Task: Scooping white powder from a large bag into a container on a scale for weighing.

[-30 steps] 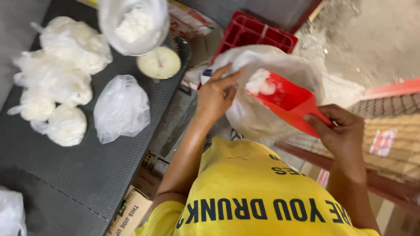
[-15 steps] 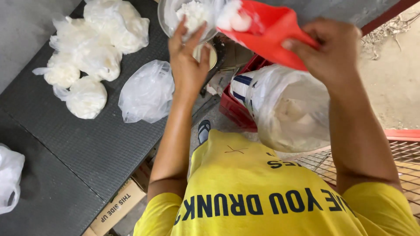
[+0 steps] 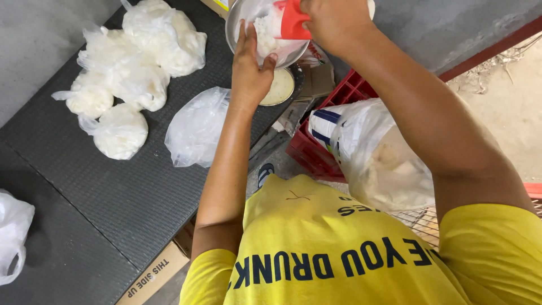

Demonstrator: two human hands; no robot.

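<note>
My left hand grips the near rim of a shiny metal bowl at the top of the view, fingers spread up its side. Just right of it, my right hand is closed on a red plastic scoop tipped into the bowl. White grain lies inside the bowl under the scoop's mouth. Below my right arm stands a large clear sack of the same white grain.
Several tied bags of white grain lie on the black ribbed mat at left, with a looser clear bag nearer. A round cream disc sits under the bowl. A red crate, a cardboard box and another bag are nearby.
The red scoop came up from the large sack to the bowl and now tips into it. My left hand moved from the sack's mouth to the bowl's rim.
</note>
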